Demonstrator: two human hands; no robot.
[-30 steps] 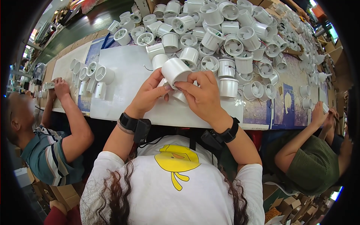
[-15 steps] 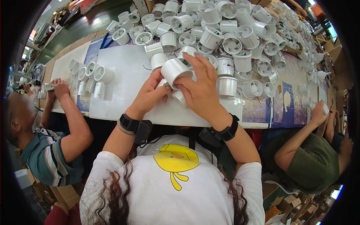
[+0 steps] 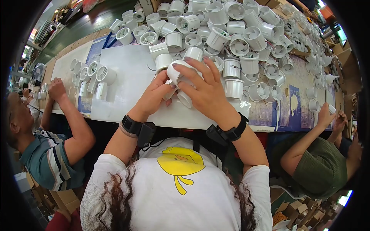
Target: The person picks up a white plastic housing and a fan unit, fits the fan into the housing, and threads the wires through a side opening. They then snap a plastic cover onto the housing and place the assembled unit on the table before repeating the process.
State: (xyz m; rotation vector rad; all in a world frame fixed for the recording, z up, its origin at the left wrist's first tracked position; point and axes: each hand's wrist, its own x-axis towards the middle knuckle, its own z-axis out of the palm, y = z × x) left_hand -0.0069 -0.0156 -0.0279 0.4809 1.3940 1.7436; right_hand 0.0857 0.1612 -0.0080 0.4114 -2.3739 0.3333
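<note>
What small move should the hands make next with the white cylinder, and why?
I'd probably turn the white cylinder slightly with the right hand: its spread fingers curve over the top, while the left hand's fingers and thumb seem to brace the left side.

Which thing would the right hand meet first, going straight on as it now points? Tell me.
Past the white cylinder it grips, the right hand would probably first meet the white housing just ahead; depth is hard to judge.
</note>
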